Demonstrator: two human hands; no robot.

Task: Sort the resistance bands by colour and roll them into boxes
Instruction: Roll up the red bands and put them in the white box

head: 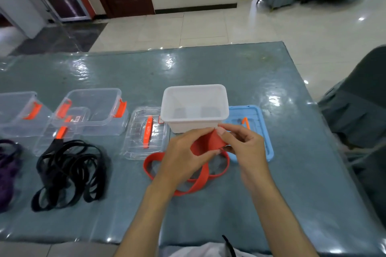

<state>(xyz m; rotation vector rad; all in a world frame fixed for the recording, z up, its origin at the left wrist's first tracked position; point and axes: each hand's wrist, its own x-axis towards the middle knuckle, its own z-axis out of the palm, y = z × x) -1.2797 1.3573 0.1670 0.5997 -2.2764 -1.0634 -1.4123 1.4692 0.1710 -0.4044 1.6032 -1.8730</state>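
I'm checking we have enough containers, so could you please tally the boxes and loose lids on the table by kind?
Clear plastic boxes with orange latches: 2
Opaque white plastic box: 1
Clear plastic lids with orange handles: 2
Light blue plastic lid: 1
Total: 6

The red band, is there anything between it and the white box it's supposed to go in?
Nothing visible. Both hands, left hand and right hand, hold the red band just in front of the white box, whose top is open with no lid on it. The blue lid lies off to the right, out of the path.
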